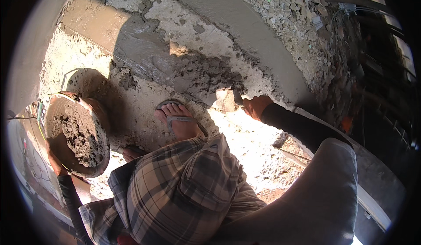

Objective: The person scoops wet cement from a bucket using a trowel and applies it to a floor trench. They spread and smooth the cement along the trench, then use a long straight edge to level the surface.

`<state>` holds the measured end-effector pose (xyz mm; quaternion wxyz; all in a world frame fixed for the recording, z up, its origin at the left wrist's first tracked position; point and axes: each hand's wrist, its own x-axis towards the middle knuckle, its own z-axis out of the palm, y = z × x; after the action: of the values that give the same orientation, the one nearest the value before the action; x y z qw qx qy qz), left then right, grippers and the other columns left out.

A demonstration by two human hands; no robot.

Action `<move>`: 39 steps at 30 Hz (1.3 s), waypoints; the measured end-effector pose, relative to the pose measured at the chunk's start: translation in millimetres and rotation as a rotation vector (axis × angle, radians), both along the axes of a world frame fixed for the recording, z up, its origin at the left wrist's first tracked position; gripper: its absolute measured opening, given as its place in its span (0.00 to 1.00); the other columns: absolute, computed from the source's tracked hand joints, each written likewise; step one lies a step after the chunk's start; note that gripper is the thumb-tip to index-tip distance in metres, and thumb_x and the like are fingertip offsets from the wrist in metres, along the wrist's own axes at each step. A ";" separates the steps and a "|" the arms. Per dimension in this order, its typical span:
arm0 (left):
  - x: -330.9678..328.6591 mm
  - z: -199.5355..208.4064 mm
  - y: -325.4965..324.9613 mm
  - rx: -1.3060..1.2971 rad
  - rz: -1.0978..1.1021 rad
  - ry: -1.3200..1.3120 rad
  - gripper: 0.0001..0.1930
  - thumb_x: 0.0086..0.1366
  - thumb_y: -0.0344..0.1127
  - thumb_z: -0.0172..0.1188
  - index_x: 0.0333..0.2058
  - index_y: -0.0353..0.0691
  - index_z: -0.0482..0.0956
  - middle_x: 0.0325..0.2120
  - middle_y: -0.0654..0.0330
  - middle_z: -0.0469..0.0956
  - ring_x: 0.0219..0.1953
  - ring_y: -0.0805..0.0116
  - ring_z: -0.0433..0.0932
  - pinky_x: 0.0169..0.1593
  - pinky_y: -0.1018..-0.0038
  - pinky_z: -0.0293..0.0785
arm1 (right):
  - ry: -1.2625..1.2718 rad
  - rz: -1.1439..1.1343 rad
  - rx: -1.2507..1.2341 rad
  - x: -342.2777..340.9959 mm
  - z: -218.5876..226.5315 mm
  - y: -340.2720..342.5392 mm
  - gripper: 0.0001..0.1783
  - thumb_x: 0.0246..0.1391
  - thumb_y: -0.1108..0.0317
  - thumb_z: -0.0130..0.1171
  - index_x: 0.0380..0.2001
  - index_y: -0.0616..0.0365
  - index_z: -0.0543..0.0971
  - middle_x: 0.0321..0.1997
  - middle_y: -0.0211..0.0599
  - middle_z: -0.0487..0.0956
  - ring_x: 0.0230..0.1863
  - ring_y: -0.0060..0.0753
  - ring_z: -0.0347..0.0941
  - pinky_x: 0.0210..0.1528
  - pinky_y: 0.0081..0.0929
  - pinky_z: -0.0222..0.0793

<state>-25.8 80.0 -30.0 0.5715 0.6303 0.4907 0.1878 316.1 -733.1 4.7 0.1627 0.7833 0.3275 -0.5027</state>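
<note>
Plaid shorts and a bent knee fill the foreground, with a sandalled foot planted on the rough concrete beyond.

Fingers of the right hand are curled tight around the handle of a trowel; the blade runs leftward from the fist, its long axis roughly level across the picture, the tip pointing toward the wet patch and lying on or just above the surface — I cannot tell which. Fingers of the left hand are pressed against the lower rim of a round pan, mostly hidden behind it; the pan is tilted toward the camera, held at the person's left, and about half full of grey mortar.

Judging by the surface, a dark, wet band of mortar already covers the slab above the foot, partly smoothed. The pale, pitted concrete around and below the trowel looks untreated, so much seems left.
</note>
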 end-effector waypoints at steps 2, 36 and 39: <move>-0.6 -3.3 -1.1 -0.010 -0.003 0.004 0.31 0.78 0.48 0.44 0.70 0.32 0.60 0.70 0.56 0.62 0.71 0.65 0.60 0.75 0.69 0.48 | -0.022 -0.100 0.016 -32.6 3.5 -44.3 0.17 0.68 0.52 0.50 0.42 0.55 0.75 0.25 0.44 0.82 0.30 0.48 0.82 0.36 0.48 0.76; -23.4 -20.8 36.1 -0.052 -0.077 -0.048 0.29 0.79 0.48 0.43 0.68 0.31 0.63 0.66 0.58 0.67 0.66 0.66 0.68 0.71 0.70 0.58 | 0.276 -1.585 0.705 -60.1 -89.7 247.2 0.27 0.70 0.50 0.42 0.36 0.68 0.74 0.24 0.56 0.77 0.27 0.58 0.78 0.38 0.49 0.75; -28.7 -37.3 26.8 0.009 -0.043 -0.018 0.29 0.79 0.48 0.44 0.68 0.32 0.63 0.66 0.59 0.68 0.66 0.67 0.68 0.72 0.71 0.57 | 0.180 -1.338 0.764 -24.4 -127.7 292.1 0.27 0.70 0.49 0.40 0.34 0.64 0.74 0.21 0.53 0.76 0.21 0.55 0.78 0.30 0.49 0.75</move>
<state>-54.4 106.7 -67.3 0.5769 0.6416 0.4710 0.1833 291.7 -441.0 -123.0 -0.4840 0.7724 -0.0528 -0.4079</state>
